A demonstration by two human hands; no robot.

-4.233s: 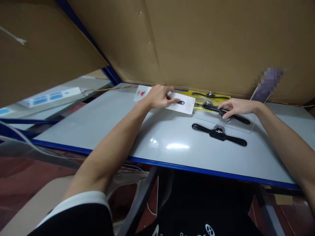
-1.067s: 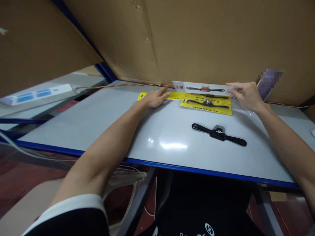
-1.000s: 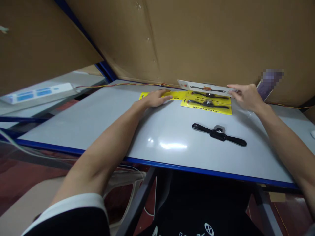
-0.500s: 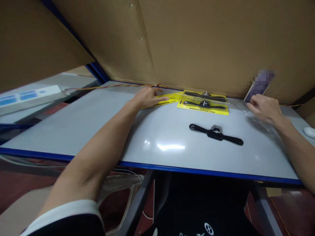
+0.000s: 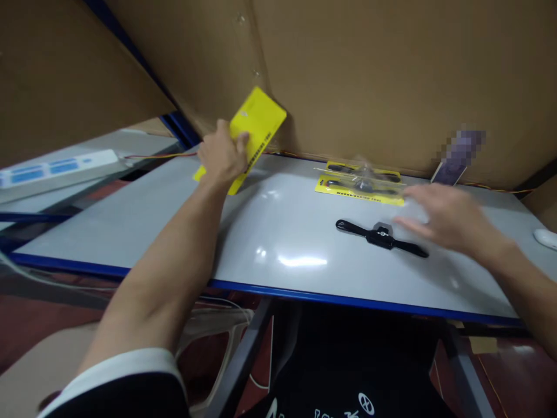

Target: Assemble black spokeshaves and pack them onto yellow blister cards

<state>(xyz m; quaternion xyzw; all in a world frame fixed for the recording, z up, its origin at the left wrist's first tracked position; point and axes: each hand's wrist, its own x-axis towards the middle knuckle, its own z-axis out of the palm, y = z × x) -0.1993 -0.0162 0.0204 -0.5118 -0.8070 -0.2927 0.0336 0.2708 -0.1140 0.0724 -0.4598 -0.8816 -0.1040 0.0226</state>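
Note:
My left hand is closed on a yellow backing card printed "woodworking tool", raised and tilted above the table's back left. My right hand, blurred by motion, is over the right part of the table, its thumb and forefinger apart and no held thing visible. A loose black spokeshave lies just left of it. Behind, two carded spokeshaves lie one behind the other: a front pack and a back pack. A blurred clear plastic piece shows over them.
The white table has a blue front edge and a brown board behind it. A purple pixelated object leans at the back right. A white mouse-like object sits far right, and a white power strip far left.
My left hand has lifted the yellow card off the table and moved left, tilting it. My right hand has swung left and forward from the purple object. The clear plastic has left the right side.

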